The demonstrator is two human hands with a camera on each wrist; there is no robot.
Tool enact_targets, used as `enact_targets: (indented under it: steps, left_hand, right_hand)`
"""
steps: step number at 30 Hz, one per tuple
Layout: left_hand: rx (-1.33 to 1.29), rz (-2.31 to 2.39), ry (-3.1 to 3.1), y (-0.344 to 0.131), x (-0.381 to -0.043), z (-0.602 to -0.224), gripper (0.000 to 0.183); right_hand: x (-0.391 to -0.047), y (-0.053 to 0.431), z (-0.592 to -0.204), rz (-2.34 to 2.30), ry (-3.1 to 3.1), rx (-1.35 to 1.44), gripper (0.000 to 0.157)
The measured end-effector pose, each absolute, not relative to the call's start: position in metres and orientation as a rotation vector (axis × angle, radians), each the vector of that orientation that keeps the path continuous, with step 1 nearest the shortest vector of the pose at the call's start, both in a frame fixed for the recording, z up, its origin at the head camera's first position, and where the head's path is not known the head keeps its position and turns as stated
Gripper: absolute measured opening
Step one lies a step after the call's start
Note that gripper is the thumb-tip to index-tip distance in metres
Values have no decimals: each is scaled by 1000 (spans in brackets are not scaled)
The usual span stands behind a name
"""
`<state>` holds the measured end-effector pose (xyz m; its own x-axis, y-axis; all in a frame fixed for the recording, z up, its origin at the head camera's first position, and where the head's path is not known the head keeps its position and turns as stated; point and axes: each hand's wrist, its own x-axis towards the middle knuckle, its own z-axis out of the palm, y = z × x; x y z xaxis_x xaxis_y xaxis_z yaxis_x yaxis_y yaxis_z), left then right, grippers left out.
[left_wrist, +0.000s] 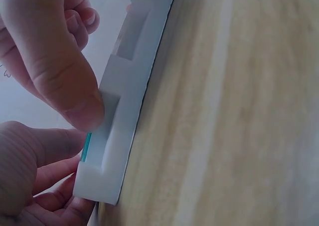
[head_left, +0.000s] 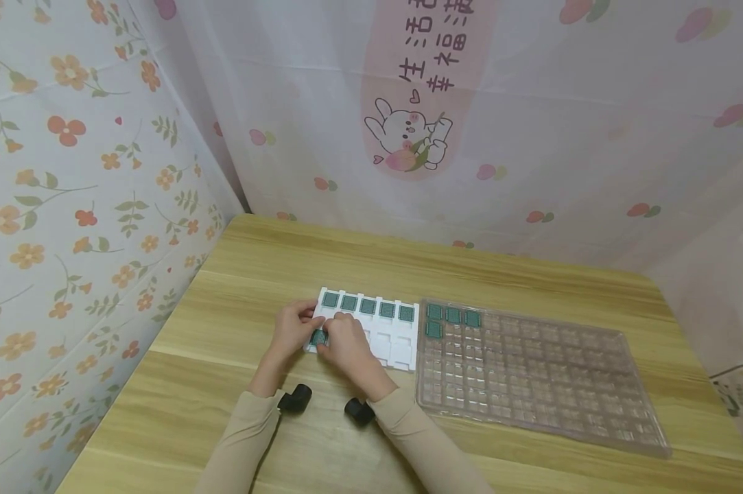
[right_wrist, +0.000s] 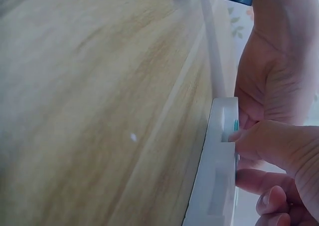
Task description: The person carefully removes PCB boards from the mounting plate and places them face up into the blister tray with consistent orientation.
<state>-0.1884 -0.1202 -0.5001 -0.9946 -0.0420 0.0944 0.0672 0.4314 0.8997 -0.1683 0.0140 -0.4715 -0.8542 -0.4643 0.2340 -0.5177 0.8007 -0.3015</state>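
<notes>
A white tray (head_left: 402,353) lies on the table with a row of square green chips (head_left: 368,306) in its far pockets. At its near left corner, another green chip (head_left: 318,337) sits at a pocket, partly covered by fingers. My left hand (head_left: 293,328) holds the tray's left end, a finger reaching over to the chip. My right hand (head_left: 349,343) pinches at that chip, its thumb in the notch of the tray's near edge. In the left wrist view, a thin green chip edge (left_wrist: 85,147) shows between the right thumb (left_wrist: 60,81) and the left hand (left_wrist: 20,148).
Right of the white tray stands a large clear plastic tray (head_left: 532,429) with many pockets; several green chips (head_left: 453,315) occupy its far left corner. Black wrist cameras (head_left: 295,398) hang below both wrists. A printed curtain (head_left: 532,137) rises behind the table.
</notes>
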Motion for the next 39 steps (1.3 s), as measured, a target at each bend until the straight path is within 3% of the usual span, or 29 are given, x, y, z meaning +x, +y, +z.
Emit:
enact_targets:
  steps: [39]
  left_hand:
    - [-12,-1622,-2582,-120,-187,-498,34]
  right_hand:
    - [-165,51,-454,692,-2892,704,24]
